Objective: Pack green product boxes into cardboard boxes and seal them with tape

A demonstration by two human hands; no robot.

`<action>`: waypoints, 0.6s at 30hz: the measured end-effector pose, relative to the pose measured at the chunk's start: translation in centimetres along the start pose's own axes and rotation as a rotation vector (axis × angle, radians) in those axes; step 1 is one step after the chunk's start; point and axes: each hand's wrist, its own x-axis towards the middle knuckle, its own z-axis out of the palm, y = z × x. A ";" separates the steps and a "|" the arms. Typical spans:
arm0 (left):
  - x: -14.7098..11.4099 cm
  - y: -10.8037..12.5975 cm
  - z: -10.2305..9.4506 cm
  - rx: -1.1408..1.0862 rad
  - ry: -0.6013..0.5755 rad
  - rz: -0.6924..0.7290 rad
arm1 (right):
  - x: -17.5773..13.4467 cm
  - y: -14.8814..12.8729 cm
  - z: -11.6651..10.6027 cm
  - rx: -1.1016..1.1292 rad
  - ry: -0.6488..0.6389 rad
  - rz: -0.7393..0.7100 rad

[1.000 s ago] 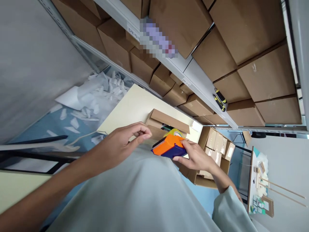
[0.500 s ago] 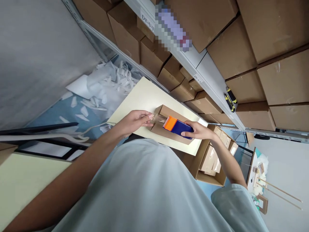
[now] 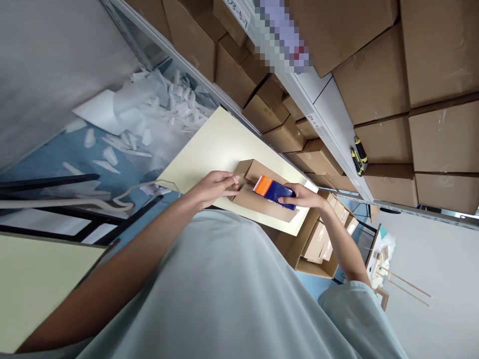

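My right hand (image 3: 305, 195) is wrapped round a tape dispenser (image 3: 275, 193) with a dark blue body and an orange toothed end. The dispenser is above a brown cardboard box (image 3: 258, 199) on a pale yellow tabletop (image 3: 213, 144), its toothed end turned left. At the box's left end, the fingers of my left hand (image 3: 219, 188) are pinched on clear tape (image 3: 242, 176). Only a short bit of that tape shows beyond the fingertips. Whether it still joins the dispenser, I cannot tell.
Behind the table, a metal shelf (image 3: 314, 122) holds many cardboard boxes (image 3: 370, 75) and two yellow-black utility knives (image 3: 358, 155). A large open carton (image 3: 318, 269) with smaller boxes stands at right. White scraps (image 3: 149, 109) lie on the blue floor. Another pale table (image 3: 41, 279) is at lower left.
The clear strip that stretched between my left fingers and the dispenser no longer shows across the gap. The camera view has shifted slightly; both hands keep their grips.
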 end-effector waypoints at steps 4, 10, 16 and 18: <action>1.1 -0.3 -0.2 0.017 -0.003 0.004 | 1.3 0.8 0.2 0.054 0.004 0.038; 1.7 -0.9 -0.2 0.056 0.047 0.006 | 1.9 1.4 0.0 0.030 0.012 0.025; 1.5 -1.4 -0.2 0.017 0.058 0.002 | 2.1 -0.5 -1.1 -0.007 -0.015 0.035; 1.5 -1.4 -0.1 -0.007 0.070 0.005 | 2.0 -1.5 -1.6 -0.037 -0.020 0.034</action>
